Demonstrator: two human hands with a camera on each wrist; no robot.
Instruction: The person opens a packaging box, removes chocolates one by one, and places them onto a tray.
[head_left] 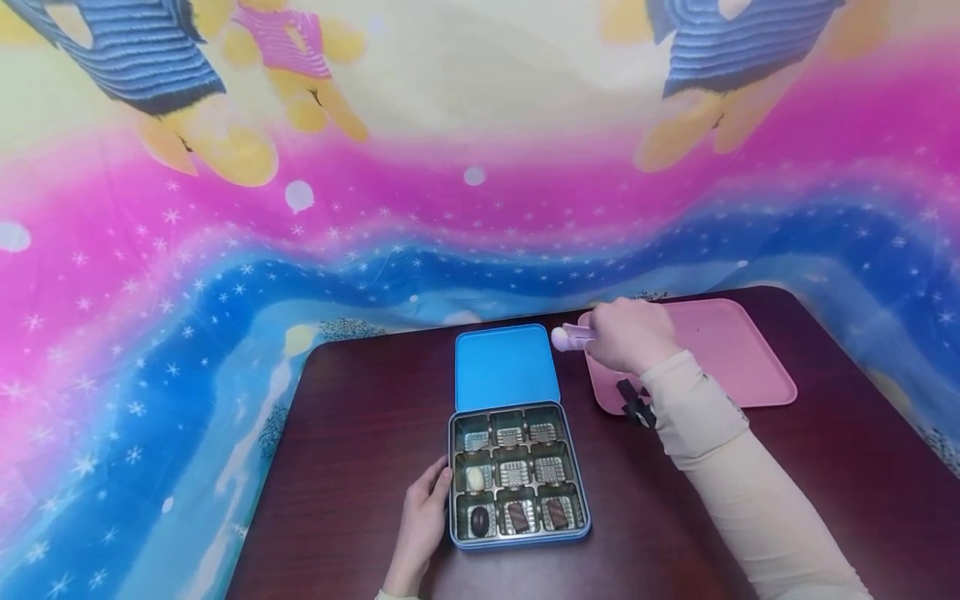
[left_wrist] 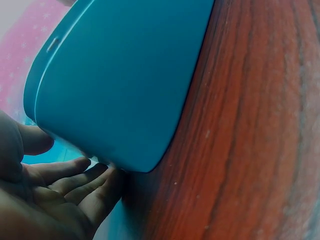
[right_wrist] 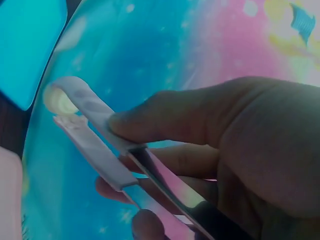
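My right hand (head_left: 633, 333) holds pale lilac tongs (right_wrist: 100, 112) with metal arms, over the left part of the pink tray. A round cream-white sweet (right_wrist: 60, 101) sits between the tong tips. Left of it stands a blue tin (head_left: 587, 508) with its lid (head_left: 506, 367) folded back. In its gridded insert lie a white oval sweet (head_left: 476, 478) at middle left, a dark oval chocolate (head_left: 480, 522) at front left, and two brown rectangular chocolates (head_left: 518, 517) beside that. Extended fingers of my left hand (head_left: 423, 508) touch the tin's left side.
The pink tray (head_left: 738, 350) lies at the back right of the dark wooden table (head_left: 360, 417). A dark object (head_left: 636, 404) shows below my right wrist; its kind is unclear. A printed cloth (head_left: 420, 192) hangs behind the table.
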